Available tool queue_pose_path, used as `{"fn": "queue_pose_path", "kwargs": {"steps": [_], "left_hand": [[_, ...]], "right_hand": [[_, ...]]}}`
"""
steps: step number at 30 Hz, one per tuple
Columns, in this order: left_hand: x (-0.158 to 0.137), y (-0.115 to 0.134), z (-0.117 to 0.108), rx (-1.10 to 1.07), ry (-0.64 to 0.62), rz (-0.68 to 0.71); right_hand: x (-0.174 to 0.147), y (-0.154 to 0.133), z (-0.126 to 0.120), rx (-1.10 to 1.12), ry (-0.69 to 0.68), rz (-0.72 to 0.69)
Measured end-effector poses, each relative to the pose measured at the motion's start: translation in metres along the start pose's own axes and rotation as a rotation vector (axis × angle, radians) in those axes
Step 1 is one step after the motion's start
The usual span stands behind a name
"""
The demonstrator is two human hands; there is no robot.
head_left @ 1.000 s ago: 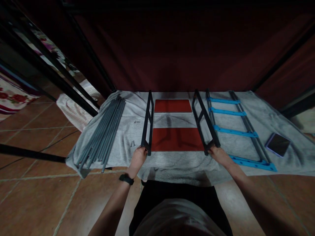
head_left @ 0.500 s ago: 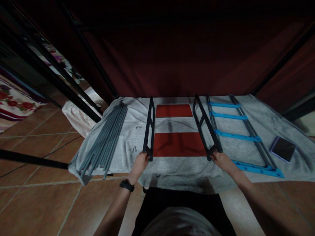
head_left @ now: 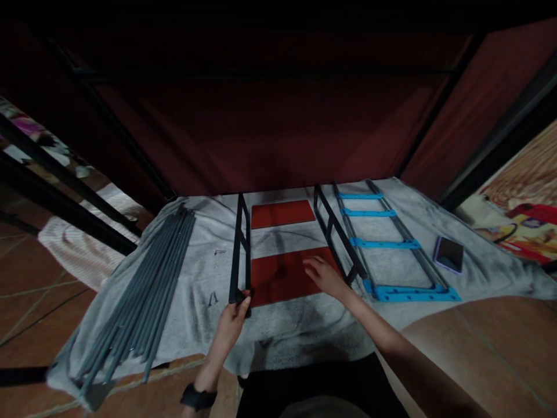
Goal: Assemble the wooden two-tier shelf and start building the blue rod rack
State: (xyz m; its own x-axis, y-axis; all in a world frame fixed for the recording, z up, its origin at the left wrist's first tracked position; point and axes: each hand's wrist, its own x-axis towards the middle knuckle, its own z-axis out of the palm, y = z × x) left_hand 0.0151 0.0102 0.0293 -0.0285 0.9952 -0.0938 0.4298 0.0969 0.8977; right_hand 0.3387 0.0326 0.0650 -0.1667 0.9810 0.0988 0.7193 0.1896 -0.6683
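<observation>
While the grey cloth lies beneath, the left black frame and right black frame flank 2 red panels. Left hand grips left frame's near end; right hand, loosely open, over nearer panel, contact unclear.

Two black frames, two panels, four blue crossbars, perhaps twelve rods

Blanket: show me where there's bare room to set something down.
Free: right of the phone; between far board and near board; between poles and left frame, around the screws. Crowded: right frame beside blue bars; near board beneath right hand.
</observation>
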Motion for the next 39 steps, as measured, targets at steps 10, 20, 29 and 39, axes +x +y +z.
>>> {"fn": "queue_pose_path", "kwargs": {"steps": [10,20,29,39], "left_hand": [[0.000,-0.017,0.004,0.166,0.069,0.093],[0.002,-0.023,0.006,0.275,0.116,0.154],[0.001,-0.018,0.006,0.273,0.175,0.184],[0.000,-0.010,-0.001,0.051,0.055,0.098]], "right_hand": [[0.110,0.005,0.029,-0.432,-0.286,0.193],[0.132,0.002,0.006,-0.441,-0.468,0.156],[0.139,-0.019,-0.029,-0.325,-0.544,0.126],[0.084,-0.030,-0.050,-0.185,-0.358,-0.085]]}}
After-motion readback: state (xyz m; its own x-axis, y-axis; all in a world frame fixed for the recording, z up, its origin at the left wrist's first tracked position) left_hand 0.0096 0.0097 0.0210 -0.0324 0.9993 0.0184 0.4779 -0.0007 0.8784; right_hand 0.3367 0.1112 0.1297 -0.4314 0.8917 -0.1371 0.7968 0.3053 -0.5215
